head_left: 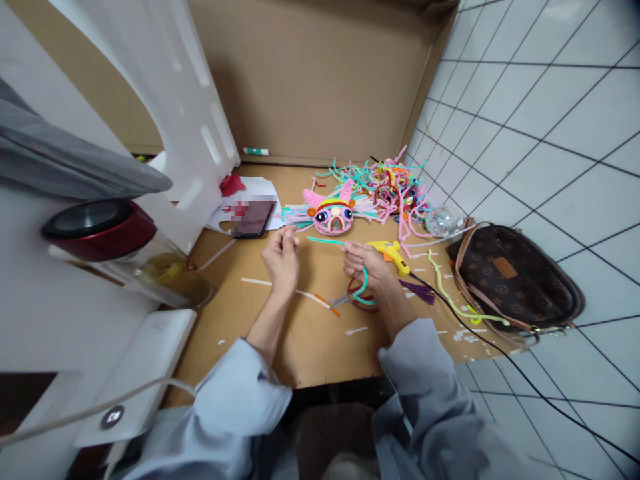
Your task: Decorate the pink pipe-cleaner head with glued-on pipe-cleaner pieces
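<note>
A teal pipe cleaner [327, 240] is pinched in my right hand [367, 261]; one end points left, and the other curls down below the fingers. My left hand [281, 259] is closed, thumb against fingers, just left of the pipe cleaner's tip and apart from it. Whatever it may hold is hidden. Behind the hands sits a pink animal head [333, 219] with big blue eyes and upright ears. A yellow glue gun [393, 253] lies just behind my right hand. Scissors with red handles [340, 301] lie below it, partly covered by the teal strand.
A tangle of coloured pipe cleaners [390, 187] is piled at the back. To the right are a brown handbag [520, 277] and the glue gun's black cord [500, 350]. A phone [256, 217] and a glass jar with a red lid [165, 267] are at left.
</note>
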The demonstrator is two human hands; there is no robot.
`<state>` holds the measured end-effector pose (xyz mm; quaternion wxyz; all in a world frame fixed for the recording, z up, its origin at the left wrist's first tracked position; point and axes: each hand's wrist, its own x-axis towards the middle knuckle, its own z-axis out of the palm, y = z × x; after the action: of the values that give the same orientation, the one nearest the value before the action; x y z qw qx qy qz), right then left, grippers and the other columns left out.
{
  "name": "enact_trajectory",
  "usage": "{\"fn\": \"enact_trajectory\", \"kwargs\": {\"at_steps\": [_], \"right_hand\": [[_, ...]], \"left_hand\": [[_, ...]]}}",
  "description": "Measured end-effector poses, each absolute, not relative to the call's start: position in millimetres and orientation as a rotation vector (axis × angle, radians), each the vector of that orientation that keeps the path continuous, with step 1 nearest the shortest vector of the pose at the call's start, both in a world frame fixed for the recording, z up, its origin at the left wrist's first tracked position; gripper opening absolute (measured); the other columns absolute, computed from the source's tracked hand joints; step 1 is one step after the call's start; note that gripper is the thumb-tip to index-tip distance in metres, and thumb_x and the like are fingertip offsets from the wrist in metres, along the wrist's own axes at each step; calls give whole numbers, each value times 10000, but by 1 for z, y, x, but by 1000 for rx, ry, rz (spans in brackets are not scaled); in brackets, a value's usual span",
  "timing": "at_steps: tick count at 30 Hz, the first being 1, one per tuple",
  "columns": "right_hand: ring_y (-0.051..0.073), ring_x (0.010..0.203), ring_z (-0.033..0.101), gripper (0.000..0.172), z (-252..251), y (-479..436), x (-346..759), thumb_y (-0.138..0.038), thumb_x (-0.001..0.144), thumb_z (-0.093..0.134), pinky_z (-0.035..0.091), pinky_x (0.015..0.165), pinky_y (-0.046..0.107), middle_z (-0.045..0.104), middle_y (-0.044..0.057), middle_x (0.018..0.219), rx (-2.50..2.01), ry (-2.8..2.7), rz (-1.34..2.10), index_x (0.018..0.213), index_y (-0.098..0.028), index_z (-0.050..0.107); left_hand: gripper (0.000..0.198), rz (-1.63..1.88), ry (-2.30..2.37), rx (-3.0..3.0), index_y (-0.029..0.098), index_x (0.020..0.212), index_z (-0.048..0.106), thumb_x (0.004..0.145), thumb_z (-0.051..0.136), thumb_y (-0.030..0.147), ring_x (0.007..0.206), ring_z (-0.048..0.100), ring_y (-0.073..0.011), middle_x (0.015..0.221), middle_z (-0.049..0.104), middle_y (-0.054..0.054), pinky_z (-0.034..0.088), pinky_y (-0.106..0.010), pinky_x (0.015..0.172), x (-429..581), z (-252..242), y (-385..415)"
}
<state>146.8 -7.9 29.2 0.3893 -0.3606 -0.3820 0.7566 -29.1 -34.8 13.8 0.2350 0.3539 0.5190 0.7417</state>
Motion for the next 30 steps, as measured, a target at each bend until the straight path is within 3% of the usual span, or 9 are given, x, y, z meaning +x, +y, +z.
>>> {"fn": "enact_trajectory", "kwargs": {"at_steps": [4,6,9,12,17,23,26,30], "right_hand": [[22,356,179,293,33,-9,145,-308,825,805,337,399,156,251,-148,387,-917,-953,1927,678,-178,587],[24,351,181,288,33,-9,145,-306,841,793,342,397,158,248,-149,385,-928,-942,1923,685,-180,586],[28,344,180,274,33,-10,143,-281,874,755,340,389,157,256,-146,373,-960,-915,1913,683,-180,585],[29,338,174,261,34,-10,142,-259,891,723,323,380,157,260,-143,361,-972,-896,1918,683,-173,590],[30,334,193,241,29,-10,142,-311,863,762,296,380,156,258,-156,379,-915,-961,1952,744,-180,599],[37,351,175,318,20,-18,133,-446,774,798,253,372,175,274,-174,399,-898,-1180,1834,881,-200,627],[43,360,166,375,18,-21,129,-525,744,763,230,376,196,252,-177,411,-962,-1273,1718,887,-205,631],[50,458,348,324,17,-19,127,-485,701,726,304,464,204,439,-110,512,-1019,-1435,1480,777,-182,641]], "left_hand": [[382,1983,1513,1059,185,664,608,905,625,481,508,351,-102,525,400,59,303,-230,520,-29,14,-41],[318,2027,1615,1176,187,698,622,907,636,427,580,433,-120,603,482,31,375,-236,585,-29,13,-42],[110,2030,1751,1572,202,926,719,864,658,270,845,584,-187,924,651,-58,478,-304,798,-29,9,-40],[172,1852,1744,1985,236,977,758,870,627,206,994,596,-238,1044,686,-99,473,-401,937,-31,1,-34],[180,1704,1785,2050,214,880,778,926,633,309,796,588,-208,796,689,-71,484,-354,799,-38,-9,-29],[188,1711,1782,1685,177,863,773,882,643,312,753,652,-179,846,763,-66,504,-295,758,-36,0,-35],[222,1673,1777,1474,158,837,756,853,644,349,652,615,-156,737,733,-37,479,-266,664,-34,6,-37],[272,1660,1789,1440,151,805,732,847,637,403,571,545,-131,643,672,-12,434,-249,598,-32,7,-38]]}}
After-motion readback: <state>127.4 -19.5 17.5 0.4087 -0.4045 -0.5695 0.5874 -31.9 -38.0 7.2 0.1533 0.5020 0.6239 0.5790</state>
